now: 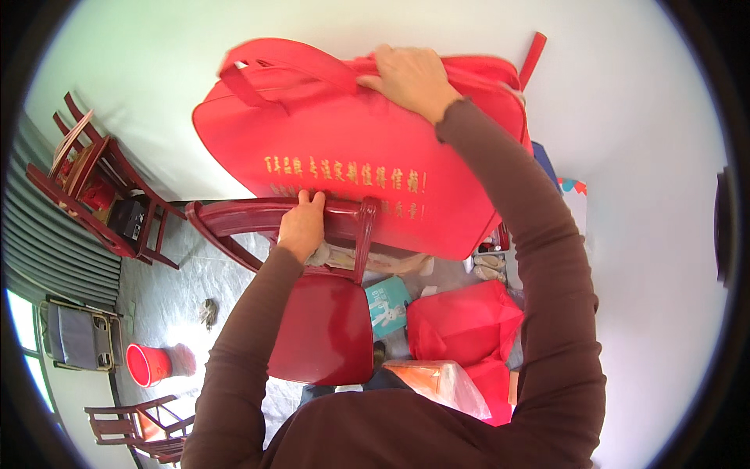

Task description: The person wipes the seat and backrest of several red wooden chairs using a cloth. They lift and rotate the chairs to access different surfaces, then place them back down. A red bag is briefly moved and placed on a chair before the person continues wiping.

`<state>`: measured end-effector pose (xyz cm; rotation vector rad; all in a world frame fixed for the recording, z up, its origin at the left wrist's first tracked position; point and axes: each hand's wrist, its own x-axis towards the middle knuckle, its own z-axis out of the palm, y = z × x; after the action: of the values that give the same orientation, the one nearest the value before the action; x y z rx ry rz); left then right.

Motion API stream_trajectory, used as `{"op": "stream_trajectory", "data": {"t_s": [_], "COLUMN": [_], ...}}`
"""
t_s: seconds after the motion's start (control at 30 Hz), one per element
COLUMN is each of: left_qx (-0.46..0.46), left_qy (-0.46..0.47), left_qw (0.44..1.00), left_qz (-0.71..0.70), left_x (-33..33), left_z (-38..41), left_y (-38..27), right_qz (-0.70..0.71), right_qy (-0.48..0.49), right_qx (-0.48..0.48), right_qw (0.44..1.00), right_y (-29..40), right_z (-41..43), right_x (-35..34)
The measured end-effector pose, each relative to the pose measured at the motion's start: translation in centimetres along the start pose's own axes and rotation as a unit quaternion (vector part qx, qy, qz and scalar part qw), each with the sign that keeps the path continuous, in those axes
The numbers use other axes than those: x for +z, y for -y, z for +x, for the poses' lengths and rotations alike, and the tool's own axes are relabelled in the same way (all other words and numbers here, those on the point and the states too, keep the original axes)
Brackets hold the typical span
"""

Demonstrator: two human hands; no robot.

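Note:
A large red fabric bag (351, 129) with gold writing fills the upper middle of the view, a strap handle arching over its left part. My right hand (413, 76) lies on its top edge near the base of that handle, fingers bent over the far side and partly hidden. Below, my left hand (304, 225) grips the top rail of a dark red wooden chair (322, 328), with two fingers lying over the rail towards the bag. The chair's back stands in front of the bag's lower part, and its glossy seat is nearest to my body.
A second red bag (463, 322), a teal box (388, 305) and a plastic-wrapped orange item (428, 378) lie right of the chair. Light shoes (489, 267) sit beyond. At the left are a red bucket (149, 364), a loaded wooden chair (108, 193) and a folding chair (79, 337).

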<state>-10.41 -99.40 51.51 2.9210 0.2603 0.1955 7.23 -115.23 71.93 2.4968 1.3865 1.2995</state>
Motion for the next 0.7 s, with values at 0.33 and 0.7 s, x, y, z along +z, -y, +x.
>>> {"op": "stream_trajectory", "data": {"t_s": [0.33, 0.7], "left_qx": [-0.016, 0.009], "left_qy": [0.008, -0.03], "left_qw": [1.0, 0.999], "left_qz": [0.005, 0.019], "left_x": [-2.5, -0.4], "left_z": [-6.9, -3.1], "left_y": [-1.7, -0.2], "right_qz": [0.028, -0.134], "right_qy": [0.009, -0.019], "right_qx": [0.04, 0.159], "right_qw": [0.999, 0.978], "right_y": [-3.2, -8.1], "right_z": [1.5, -6.4], "right_x": [4.4, 15.3]}}
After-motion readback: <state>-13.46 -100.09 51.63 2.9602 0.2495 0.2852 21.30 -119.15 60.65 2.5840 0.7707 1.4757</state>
